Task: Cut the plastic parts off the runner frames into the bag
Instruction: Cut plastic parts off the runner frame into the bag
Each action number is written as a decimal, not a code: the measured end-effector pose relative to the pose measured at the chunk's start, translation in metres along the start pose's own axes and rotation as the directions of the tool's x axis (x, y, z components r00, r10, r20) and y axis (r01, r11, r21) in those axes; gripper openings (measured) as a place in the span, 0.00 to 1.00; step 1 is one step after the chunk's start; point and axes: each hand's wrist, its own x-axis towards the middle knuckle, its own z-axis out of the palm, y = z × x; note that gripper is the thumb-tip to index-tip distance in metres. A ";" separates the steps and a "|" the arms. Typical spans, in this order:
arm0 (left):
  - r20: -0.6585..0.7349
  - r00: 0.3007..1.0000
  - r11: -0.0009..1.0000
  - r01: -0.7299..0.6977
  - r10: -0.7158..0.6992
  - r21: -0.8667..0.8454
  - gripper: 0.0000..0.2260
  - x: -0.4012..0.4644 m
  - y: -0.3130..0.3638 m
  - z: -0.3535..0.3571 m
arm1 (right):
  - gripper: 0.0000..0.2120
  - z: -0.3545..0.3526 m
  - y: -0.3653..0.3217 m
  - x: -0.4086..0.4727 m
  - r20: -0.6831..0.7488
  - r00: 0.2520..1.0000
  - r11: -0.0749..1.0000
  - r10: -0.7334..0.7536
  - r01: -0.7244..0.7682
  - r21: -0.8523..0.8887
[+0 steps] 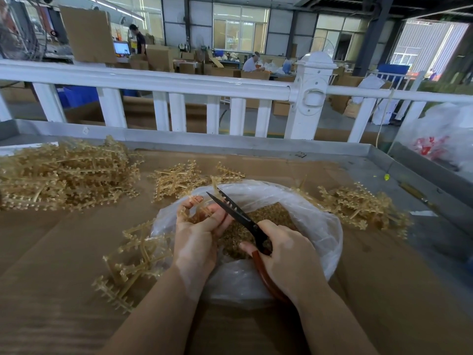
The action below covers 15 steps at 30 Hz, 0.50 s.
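Observation:
My left hand [198, 226] grips a translucent amber runner frame [202, 204] over the mouth of a clear plastic bag [320, 226]. My right hand [289, 254] holds black scissors [238, 213] by their red-brown handles, blades pointing up-left and touching the frame. Cut amber parts [271, 213] fill the bag's bottom. More runner frames lie in a big pile [64, 175] at the left, a smaller group [176, 179] behind the bag, a pile [358, 206] at the right, and one frame [130, 262] beside my left wrist.
Brown cardboard [64, 252] covers the metal-rimmed table [384, 152]. A white railing [179, 83] runs behind it. A large white plastic bag with red print [440, 139] stands at the far right. People and cartons are far back in the workshop.

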 end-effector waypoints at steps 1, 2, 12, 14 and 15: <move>-0.001 1.000 1.000 -0.003 0.003 0.002 0.17 0.000 0.000 0.000 | 0.13 0.000 0.000 0.000 0.004 1.000 1.000 -0.002 0.002 0.002; -0.002 1.000 1.000 -0.006 0.006 0.004 0.16 0.000 0.000 0.000 | 0.13 0.000 0.000 -0.001 0.005 1.000 1.000 -0.004 0.004 0.005; 0.016 0.998 0.998 0.061 -0.061 0.014 0.23 0.004 -0.002 -0.003 | 0.13 -0.001 -0.001 -0.002 -0.027 0.999 1.000 -0.016 0.017 0.023; 0.018 0.997 0.997 0.077 -0.077 0.015 0.24 0.004 -0.002 -0.004 | 0.13 -0.001 -0.002 -0.002 -0.031 0.999 0.999 -0.026 0.027 0.019; 0.018 0.996 0.996 0.085 -0.085 0.014 0.24 0.004 -0.001 -0.004 | 0.13 -0.001 -0.002 -0.002 -0.035 0.999 0.999 -0.031 0.032 0.015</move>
